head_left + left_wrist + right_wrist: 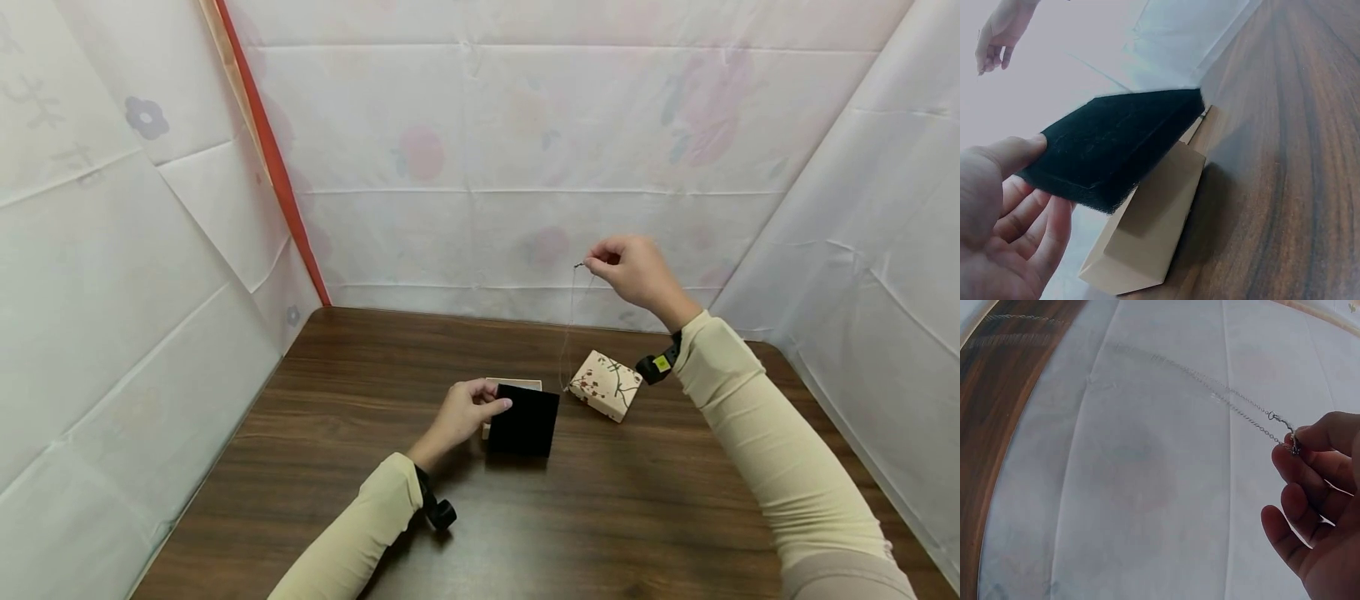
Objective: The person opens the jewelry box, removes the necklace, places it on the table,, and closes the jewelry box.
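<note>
A thin silver chain necklace (1244,398) hangs from my right hand (632,268), its pendant end pinched between thumb and forefinger (1288,464). In the head view the chain drops in a long loop to near the patterned box lid (606,385). My left hand (463,414) pinches a square black foam pad (523,421) by one edge, thumb on top and fingers beneath. Tilted, the pad hovers over an open cardboard box base (1150,231), which it mostly hides in the head view. What lies inside the base is hidden.
The cream lid with red flowers and branches lies on the dark wooden table (337,392), right of the pad. White patterned sheets (525,167) enclose the table at the back and both sides. A red strip (273,158) runs down the back left corner.
</note>
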`<state>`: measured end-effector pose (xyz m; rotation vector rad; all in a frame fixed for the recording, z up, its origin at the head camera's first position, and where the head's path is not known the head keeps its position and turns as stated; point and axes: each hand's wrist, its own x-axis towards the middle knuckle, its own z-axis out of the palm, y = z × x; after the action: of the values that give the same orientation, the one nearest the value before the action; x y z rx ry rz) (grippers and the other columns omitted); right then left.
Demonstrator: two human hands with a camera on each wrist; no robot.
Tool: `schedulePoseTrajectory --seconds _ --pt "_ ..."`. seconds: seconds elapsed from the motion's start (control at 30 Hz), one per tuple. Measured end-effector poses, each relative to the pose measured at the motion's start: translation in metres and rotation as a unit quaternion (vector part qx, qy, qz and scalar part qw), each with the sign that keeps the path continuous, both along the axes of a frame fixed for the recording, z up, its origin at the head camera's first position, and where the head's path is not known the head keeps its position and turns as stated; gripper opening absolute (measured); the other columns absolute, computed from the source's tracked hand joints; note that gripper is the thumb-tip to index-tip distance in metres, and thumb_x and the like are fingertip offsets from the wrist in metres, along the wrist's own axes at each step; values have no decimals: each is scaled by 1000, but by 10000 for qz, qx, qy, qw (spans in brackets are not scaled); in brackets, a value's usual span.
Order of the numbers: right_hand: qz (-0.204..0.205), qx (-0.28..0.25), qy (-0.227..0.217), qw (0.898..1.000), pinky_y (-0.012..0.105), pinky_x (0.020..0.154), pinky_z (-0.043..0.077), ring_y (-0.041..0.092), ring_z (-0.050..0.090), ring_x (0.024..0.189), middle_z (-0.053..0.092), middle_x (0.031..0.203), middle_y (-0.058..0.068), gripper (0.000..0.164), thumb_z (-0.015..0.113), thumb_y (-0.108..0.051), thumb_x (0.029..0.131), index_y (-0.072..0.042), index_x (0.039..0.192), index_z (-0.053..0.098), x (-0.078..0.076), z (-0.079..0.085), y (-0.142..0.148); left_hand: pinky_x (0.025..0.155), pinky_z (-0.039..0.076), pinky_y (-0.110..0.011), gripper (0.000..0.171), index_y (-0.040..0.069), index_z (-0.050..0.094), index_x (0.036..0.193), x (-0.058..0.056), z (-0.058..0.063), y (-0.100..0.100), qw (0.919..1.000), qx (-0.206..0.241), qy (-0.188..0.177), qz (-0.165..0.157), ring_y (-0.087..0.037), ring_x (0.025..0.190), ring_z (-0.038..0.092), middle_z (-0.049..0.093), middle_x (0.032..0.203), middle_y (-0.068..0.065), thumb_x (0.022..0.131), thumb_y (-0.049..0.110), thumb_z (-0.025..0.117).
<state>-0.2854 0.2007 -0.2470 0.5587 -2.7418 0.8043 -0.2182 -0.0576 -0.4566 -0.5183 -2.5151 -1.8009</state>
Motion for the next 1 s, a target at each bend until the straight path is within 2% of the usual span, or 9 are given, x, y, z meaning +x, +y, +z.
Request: schedulePoseTrajectory --seconds 0.17,0.2,0.4,0.6,0.67,0.8,1.0 --pt "76 69 -80 9999 31 69 43 18 54 76 68 89 14 23 58 -19 98 -1 97 72 0 -2 0 57 46 -18 19 -1 67 88 -1 1 -1 9994 65 -155 297 -4 59 55 67 75 -12 84 16 76" --pt "89 78 -89 9999 31 69 43 19 55 76 68 89 15 23 58 -19 98 -1 97 72 0 -2 1 57 46 -18 20 0 68 88 -4 -5 -1 9992 87 -179 333 -4 59 55 68 75 -11 84 17 77" --pt "104 136 -124 9998 33 73 44 24 59 83 69 94 17 24 57 -19 99 0 100 72 0 -4 1 56 51 -24 21 -1 68 89 -4 -5 -2 9986 241 -315 339 -6 57 57 69 75 -10 85 17 76" --pt "127 139 -88 9998 34 74 44 25 59 84 69 94 17 24 57 -19 98 -1 100 73 2 -4 1 65 58 -39 24 -1 68 95 -4 -2 -6 9921 548 -974 564 -10 59 61 70 78 -5 86 21 75" --pt "155 136 -86 9998 33 74 44 25 59 84 69 94 17 24 58 -19 98 -1 100 73 3 -4 1 66 58 -39 25 0 69 96 -5 -2 -8 9884 664 -1182 687 -11 60 61 70 78 -4 87 22 74" --pt "224 123 -122 9996 33 74 44 25 59 84 69 95 17 24 58 -19 98 -1 100 73 4 -3 0 65 57 -35 25 0 69 99 -7 -2 -9 9835 861 -1360 827 -11 61 62 70 79 -4 87 21 74" --pt "279 91 -147 9995 34 74 44 25 59 85 69 95 18 23 57 -17 98 0 101 73 3 -3 2 66 58 -37 27 -1 69 101 -10 -2 -8 9825 941 -1370 840 -10 62 62 70 79 -4 87 21 74"
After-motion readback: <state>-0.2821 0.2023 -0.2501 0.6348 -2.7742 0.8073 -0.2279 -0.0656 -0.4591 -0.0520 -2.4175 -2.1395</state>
